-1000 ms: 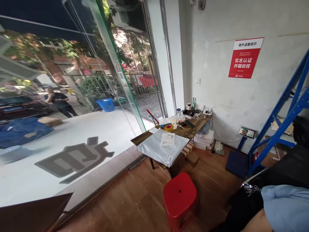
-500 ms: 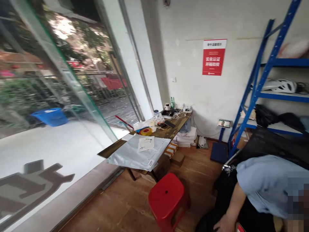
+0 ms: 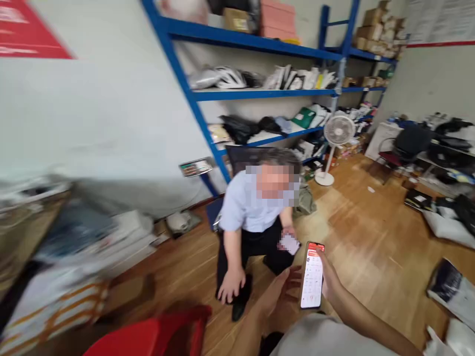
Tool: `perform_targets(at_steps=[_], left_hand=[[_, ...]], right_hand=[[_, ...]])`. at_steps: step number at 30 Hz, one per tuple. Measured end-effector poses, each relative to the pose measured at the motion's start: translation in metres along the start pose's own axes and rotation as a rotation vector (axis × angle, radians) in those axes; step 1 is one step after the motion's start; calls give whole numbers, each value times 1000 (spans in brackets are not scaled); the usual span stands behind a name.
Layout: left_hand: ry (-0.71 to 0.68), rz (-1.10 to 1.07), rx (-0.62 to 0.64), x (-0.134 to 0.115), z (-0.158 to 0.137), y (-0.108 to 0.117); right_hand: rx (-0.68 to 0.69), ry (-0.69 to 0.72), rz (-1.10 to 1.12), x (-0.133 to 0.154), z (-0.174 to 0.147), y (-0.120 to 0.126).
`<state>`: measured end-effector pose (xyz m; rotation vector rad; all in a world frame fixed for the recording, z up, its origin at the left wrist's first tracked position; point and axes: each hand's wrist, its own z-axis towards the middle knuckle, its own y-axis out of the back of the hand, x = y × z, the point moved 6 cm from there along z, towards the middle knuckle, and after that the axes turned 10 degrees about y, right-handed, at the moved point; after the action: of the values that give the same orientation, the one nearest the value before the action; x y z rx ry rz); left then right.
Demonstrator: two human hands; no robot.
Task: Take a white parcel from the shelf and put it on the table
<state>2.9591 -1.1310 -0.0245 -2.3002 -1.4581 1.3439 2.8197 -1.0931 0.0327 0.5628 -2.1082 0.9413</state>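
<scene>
My left hand [image 3: 281, 291] hangs with fingers spread beside the phone [image 3: 312, 275], which my right hand [image 3: 329, 281] grips upright. At twelve o'clock a crouching person [image 3: 252, 217] blocks the bare wooden floor [image 3: 367, 247]; blue shelving [image 3: 260, 89] rises behind, and a red stool [image 3: 148, 336] stands at nine.

head cam | looks forward-down | near: phone [image 3: 312, 277] | far: blue shelving [image 3: 260, 42]

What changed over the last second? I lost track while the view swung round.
The view swung right, from the glass front to the blue shelving. Both hands came into view: the right hand holds a phone, the left hand beside it. The crouching person now shows fully. The red stool stays close.
</scene>
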Motion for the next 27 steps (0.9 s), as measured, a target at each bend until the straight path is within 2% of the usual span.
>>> perform_targets(at_steps=[3, 5, 8, 11, 14, 19, 23, 27], left_hand=[[21, 85, 183, -6, 40, -98], [46, 100, 275, -4, 59, -149], [143, 59, 434, 1, 75, -207], [250, 60, 633, -2, 79, -251], [248, 120, 720, -14, 83, -284], [287, 298, 726, -30, 102, -323], [328, 405, 740, -43, 130, -343], [401, 498, 763, -67, 165, -358]], right_hand=[[-115, 65, 62, 41, -2, 58], [-153, 138, 104, 68, -9, 92], [-213, 279, 123, 105, -24, 138], [-290, 446, 84, 136, -42, 175], [-339, 552, 40, 155, -61, 199], [-370, 575, 5, 173, -76, 215], [-385, 582, -6, 190, -66, 223], [-431, 607, -15, 211, -38, 229]])
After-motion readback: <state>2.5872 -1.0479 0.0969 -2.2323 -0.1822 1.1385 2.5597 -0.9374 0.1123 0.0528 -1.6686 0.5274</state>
